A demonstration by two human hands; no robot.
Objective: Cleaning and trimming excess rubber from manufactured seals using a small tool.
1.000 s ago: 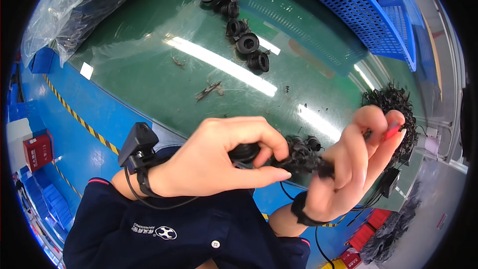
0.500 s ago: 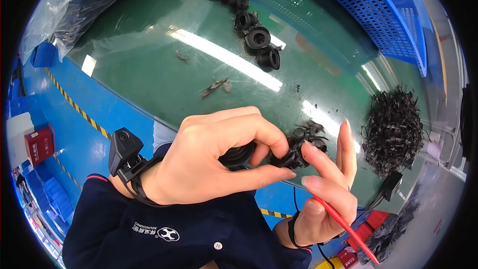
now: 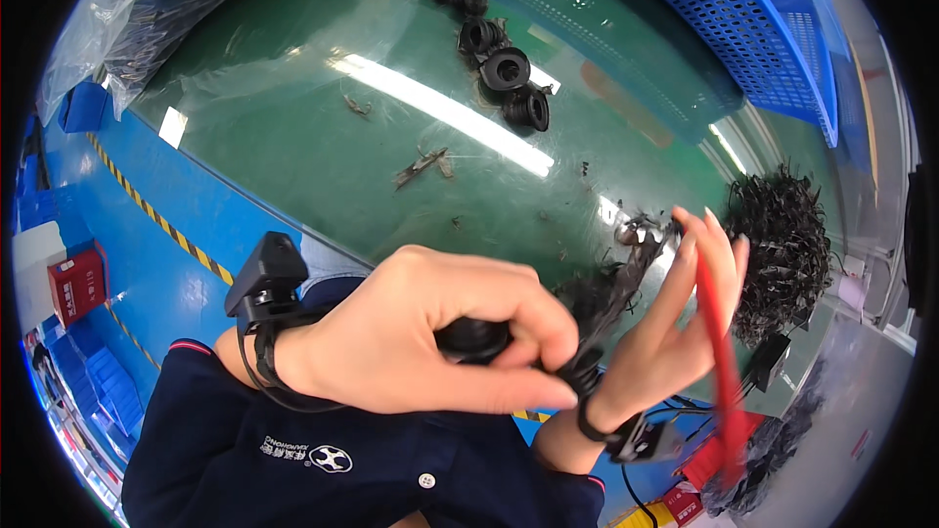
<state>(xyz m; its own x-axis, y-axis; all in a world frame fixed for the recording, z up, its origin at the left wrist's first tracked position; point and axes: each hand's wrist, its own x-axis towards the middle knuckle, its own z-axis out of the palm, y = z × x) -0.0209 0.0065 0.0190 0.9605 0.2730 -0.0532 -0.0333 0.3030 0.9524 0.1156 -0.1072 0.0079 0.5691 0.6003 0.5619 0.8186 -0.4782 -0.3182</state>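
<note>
At the near edge of the glossy green surface [image 3: 284, 127], one rounded black rubber piece [image 3: 471, 337] fills our curled left hand [image 3: 396, 332]; our loosely spread right hand [image 3: 675, 342] holds one slim red rod [image 3: 725, 372] near one shaggy black heap [image 3: 782, 259].

Bright light, white glare streaks on green table [image 3: 293, 132], red stick [image 3: 722, 372] blurred, probably by motion, edges fisheye-bent

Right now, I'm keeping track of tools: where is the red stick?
In the head view, the red stick is right of centre, held in the right hand, with the black scrap pile to its upper right.
</note>
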